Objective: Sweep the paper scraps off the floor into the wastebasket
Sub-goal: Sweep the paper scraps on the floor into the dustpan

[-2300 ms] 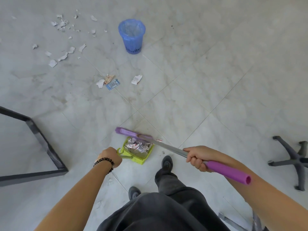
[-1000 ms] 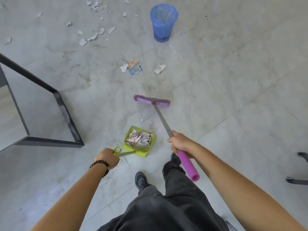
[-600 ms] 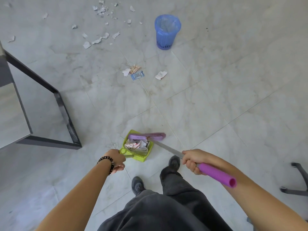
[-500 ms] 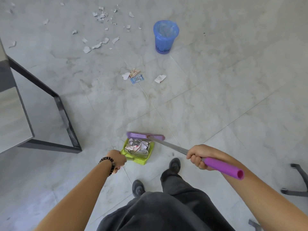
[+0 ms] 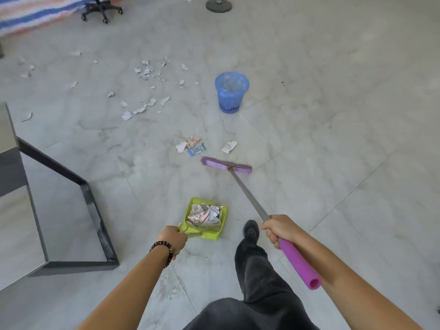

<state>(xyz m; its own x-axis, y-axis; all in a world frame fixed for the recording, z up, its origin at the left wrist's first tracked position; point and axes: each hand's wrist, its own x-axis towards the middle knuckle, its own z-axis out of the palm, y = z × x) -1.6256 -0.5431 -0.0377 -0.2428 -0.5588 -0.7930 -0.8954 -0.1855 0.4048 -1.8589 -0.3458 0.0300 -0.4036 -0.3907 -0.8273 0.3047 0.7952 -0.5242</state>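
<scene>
My left hand (image 5: 172, 239) grips the handle of a lime-green dustpan (image 5: 220, 221) that rests on the floor in front of my feet and holds a heap of crumpled paper (image 5: 205, 214). My right hand (image 5: 278, 228) is closed around the shaft of a purple broom; the broom head (image 5: 226, 165) sits on the floor well ahead of the pan. Just beyond the head lie a few scraps (image 5: 192, 146) and one white piece (image 5: 229, 146). The blue wastebasket (image 5: 231, 92) stands upright farther off. Several white scraps (image 5: 145, 91) are scattered to its left.
A dark metal table frame (image 5: 90, 201) stands close on my left. An office chair base (image 5: 102, 10) and a round stand foot (image 5: 218, 5) are at the far edge, beside a striped tarp (image 5: 35, 10). My dark shoe (image 5: 250, 231) is next to the dustpan.
The broom head has moved from the dustpan's front edge out across the floor toward the nearby scraps. My view has tilted up. The dustpan stays in my left hand.
</scene>
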